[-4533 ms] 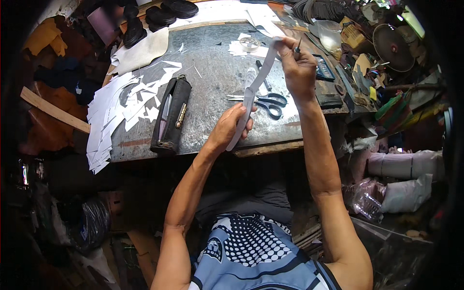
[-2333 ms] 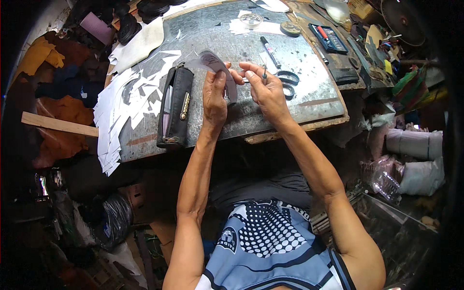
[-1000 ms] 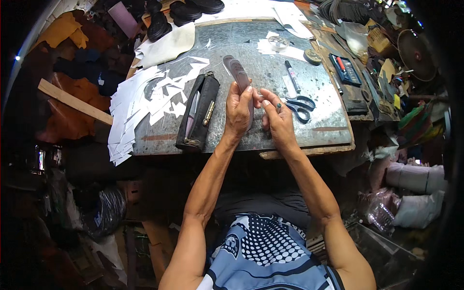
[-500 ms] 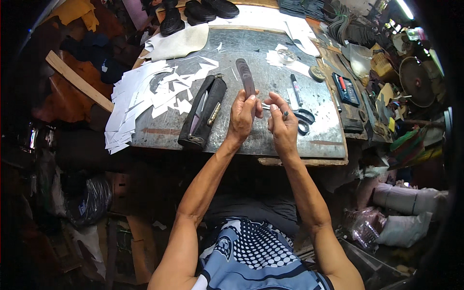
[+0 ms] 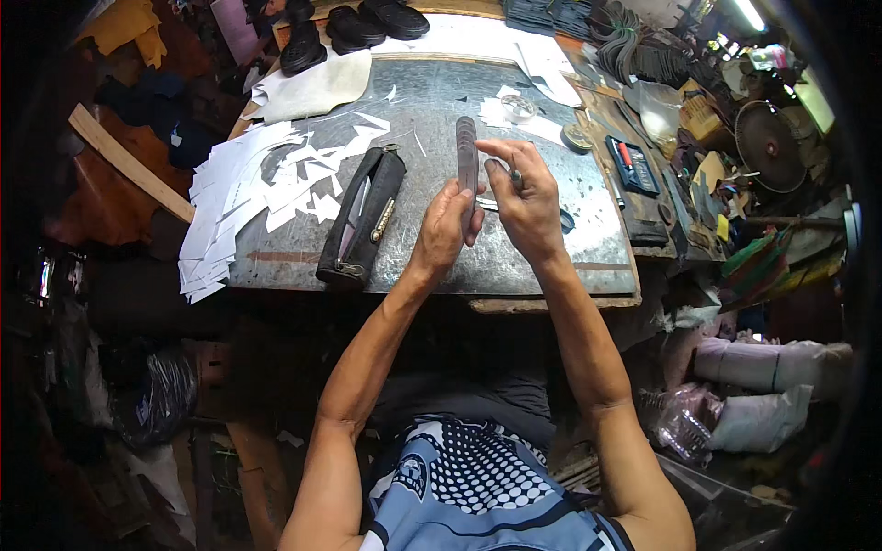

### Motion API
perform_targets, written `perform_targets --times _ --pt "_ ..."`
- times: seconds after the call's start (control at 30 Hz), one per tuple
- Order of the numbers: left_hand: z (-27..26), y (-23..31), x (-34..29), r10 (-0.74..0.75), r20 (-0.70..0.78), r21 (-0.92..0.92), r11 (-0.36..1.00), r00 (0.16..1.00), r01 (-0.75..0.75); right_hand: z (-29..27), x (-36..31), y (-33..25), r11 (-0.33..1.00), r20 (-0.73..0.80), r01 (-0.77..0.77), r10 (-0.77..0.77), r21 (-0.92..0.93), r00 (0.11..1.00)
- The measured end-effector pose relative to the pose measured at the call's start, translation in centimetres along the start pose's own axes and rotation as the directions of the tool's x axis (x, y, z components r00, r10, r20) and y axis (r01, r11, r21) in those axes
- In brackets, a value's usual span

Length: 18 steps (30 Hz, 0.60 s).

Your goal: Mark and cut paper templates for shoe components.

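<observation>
My left hand (image 5: 445, 230) is closed around the lower part of a long, dark brown piece (image 5: 468, 151) with a rounded top. It stands upright over the table, with ridge-like marks near its upper end. My right hand (image 5: 525, 197) is close on its right side, index finger stretched toward the upper part; whether the fingertip touches is hard to tell. A slim, dark pen-like tool (image 5: 516, 179) is tucked in the fingers of that hand. Behind it, the scissors (image 5: 567, 221) lie on the table, mostly hidden.
A black zip pouch (image 5: 363, 216) lies open left of my hands, beside white paper pieces (image 5: 234, 193). Black shoes (image 5: 356, 28) stand at the far edge. A round tin (image 5: 577, 139) and a blue-edged tray (image 5: 632, 165) sit to the right on the metal-topped table (image 5: 423, 262).
My right hand has risen toward the upper part of the brown piece, now covering the marker and most of the scissors. The piece stands more upright. The whole view has shifted slightly.
</observation>
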<state>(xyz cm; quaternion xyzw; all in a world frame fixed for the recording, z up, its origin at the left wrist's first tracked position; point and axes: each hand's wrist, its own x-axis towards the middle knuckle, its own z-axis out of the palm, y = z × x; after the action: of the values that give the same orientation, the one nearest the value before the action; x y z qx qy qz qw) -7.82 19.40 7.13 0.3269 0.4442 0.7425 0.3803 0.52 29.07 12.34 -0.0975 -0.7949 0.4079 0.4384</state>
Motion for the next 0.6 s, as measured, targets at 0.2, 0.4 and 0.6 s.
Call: perform_targets --times 0.2,0.4,0.6 --pt "-0.7 -0.6 -0.3 -0.046 0.081 0.049 0.998 0.996 0.042 -0.4 0.7 0.2 0.983 0.1 0.082 -0.066 -0.167 0.993" --pt "-0.4 -0.9 -0.3 -0.024 0.077 0.03 0.999 0.997 0.022 -0.7 0.2 0.0 0.993 0.12 -0.077 0.088 -0.09 0.989" --pt "-0.4 -1.1 -0.3 -0.008 0.046 0.046 0.999 0.999 0.006 -0.5 -0.8 0.7 0.998 0.079 0.052 -0.051 -0.017 0.996"
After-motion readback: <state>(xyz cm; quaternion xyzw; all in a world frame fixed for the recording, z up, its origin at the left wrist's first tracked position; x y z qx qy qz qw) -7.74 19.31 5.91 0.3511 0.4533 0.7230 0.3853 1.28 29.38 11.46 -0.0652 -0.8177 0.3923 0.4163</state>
